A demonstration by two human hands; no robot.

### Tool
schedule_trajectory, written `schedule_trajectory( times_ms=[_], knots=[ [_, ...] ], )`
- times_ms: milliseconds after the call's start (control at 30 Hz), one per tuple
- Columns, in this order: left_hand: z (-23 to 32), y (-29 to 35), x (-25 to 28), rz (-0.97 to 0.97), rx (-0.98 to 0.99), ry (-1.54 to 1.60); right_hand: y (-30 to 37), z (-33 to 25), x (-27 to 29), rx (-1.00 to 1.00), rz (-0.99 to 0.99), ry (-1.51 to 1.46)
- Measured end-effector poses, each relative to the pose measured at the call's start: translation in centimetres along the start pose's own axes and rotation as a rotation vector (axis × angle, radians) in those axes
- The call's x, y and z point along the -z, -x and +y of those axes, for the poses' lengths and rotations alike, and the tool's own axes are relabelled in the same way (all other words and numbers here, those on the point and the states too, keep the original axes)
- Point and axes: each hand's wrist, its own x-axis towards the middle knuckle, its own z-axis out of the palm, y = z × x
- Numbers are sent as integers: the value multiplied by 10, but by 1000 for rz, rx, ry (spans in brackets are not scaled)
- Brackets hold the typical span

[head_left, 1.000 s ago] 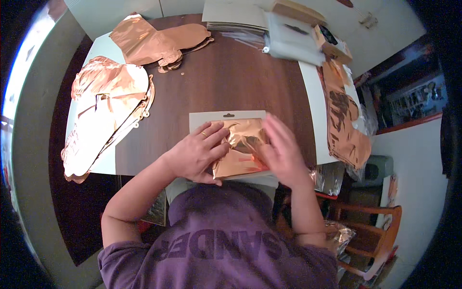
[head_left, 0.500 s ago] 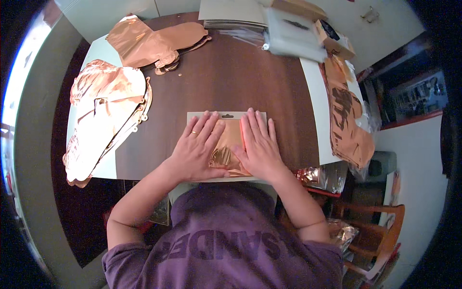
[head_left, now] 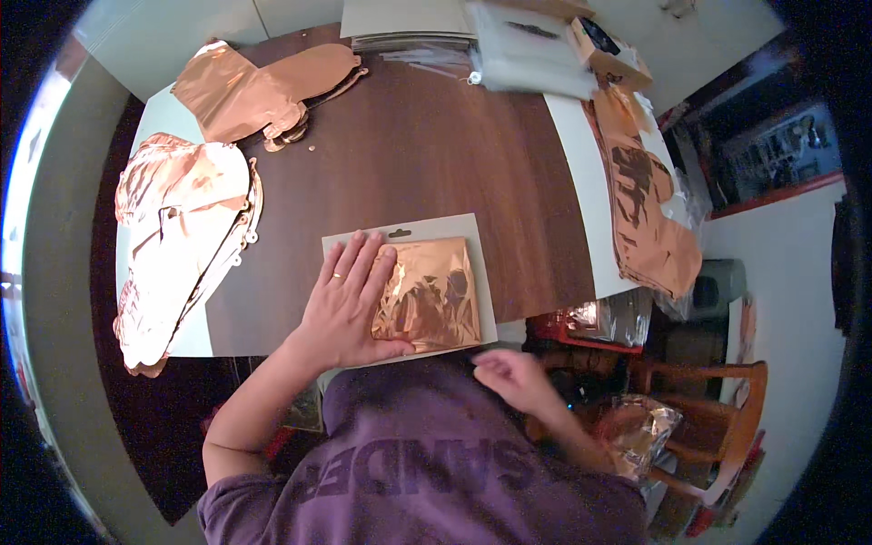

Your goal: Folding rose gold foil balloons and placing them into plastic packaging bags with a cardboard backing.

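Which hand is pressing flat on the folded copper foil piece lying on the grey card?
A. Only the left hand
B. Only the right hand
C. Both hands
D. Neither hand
A: the left hand lies spread on the folded copper foil piece on the grey card, while the right hand is off the brown wooden table, near the person's body.

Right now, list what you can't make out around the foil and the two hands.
- Foil, head view: its left edge lies under the left hand.
- Card: the foil and the hand cover most of it.
- Right hand: motion-blurred off the table edge; whether it holds anything can't be told.
- Bags, top edge: cut off by the frame, contents unclear.
- Chair: warped near the rim, partly hidden by foil scraps.
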Motion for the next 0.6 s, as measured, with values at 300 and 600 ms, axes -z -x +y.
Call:
schedule_trajectory(
  times_ms=[300,600],
  knots=[
    [19,9,-7,78,30,14,-43,6,-71,271,96,-662],
    [-19,-20,42,136,403,977,-22,1,-36,244,-13,-620]
  ],
)
